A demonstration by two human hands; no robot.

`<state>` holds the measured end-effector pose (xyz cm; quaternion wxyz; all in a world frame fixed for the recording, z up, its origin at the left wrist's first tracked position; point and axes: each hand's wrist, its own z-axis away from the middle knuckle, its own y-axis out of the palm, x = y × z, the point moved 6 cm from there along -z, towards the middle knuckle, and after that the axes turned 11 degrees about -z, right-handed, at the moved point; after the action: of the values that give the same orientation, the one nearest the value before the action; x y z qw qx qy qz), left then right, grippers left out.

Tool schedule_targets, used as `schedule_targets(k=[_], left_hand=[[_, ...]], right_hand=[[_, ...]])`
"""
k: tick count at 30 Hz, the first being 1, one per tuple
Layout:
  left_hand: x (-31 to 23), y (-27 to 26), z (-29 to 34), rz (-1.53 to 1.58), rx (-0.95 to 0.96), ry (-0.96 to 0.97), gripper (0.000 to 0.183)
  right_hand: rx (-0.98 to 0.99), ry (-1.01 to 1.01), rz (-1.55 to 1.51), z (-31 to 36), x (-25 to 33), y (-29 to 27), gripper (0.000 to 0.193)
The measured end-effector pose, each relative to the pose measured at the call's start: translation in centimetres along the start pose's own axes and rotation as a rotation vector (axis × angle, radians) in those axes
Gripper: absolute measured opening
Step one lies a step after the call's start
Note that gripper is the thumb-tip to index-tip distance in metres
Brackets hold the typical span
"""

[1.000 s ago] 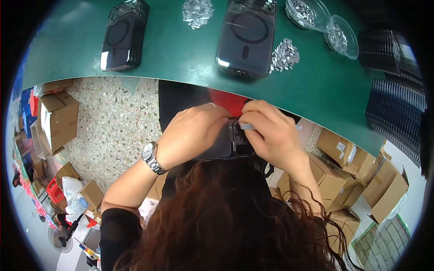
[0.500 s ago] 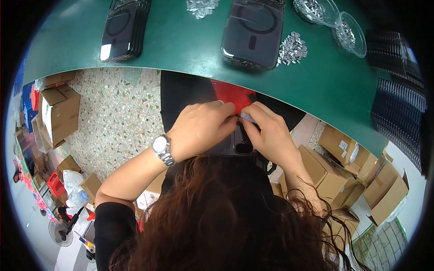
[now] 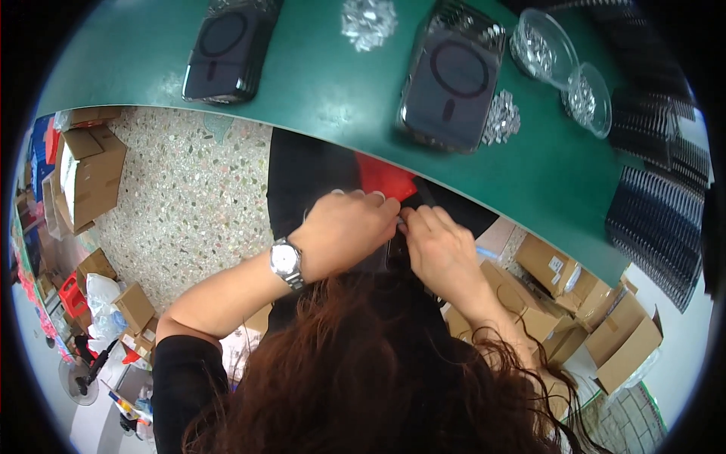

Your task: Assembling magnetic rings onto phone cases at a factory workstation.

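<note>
Both hands (image 3: 393,234) below green table (image 3: 318,98) edge

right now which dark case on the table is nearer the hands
The right case, beside a pile of silver parts. It lies just above the hands; the left case sits farther off.

Left hand (image 3: 344,231) and right hand (image 3: 439,250) slid left and closed up, fingertips now touching over the dark flat piece (image 3: 393,253). Worktop (image 3: 318,98) edge dropped lower in view; red patch (image 3: 384,179) more exposed.

Dark flat case (image 3: 393,250) below green table edge, mostly hidden between both hands, pose unclear.
</note>
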<state>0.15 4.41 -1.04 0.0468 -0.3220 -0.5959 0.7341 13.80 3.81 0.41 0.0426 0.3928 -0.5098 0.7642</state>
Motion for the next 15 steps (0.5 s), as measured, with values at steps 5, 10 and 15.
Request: schedule_targets(k=[5, 10, 15], left_hand=[[0.4, 1.2, 0.9, 0.055, 0.048, -0.044, 0.014], [2.3, 2.9, 2.0, 0.341, 0.049, -0.124, 0.014], [3.9, 2.1, 1.9, 0.588, 0.039, -0.200, 0.012]], right_hand=[[-0.011, 0.120, -0.099, 0.1, -0.3, 2.0, 0.017], [0.242, 0.182, -0.009, -1.6, 2.6, -2.3, 0.031], [-0.110, -0.242, -0.068, -8.2, 10.1, -14.4, 0.020]])
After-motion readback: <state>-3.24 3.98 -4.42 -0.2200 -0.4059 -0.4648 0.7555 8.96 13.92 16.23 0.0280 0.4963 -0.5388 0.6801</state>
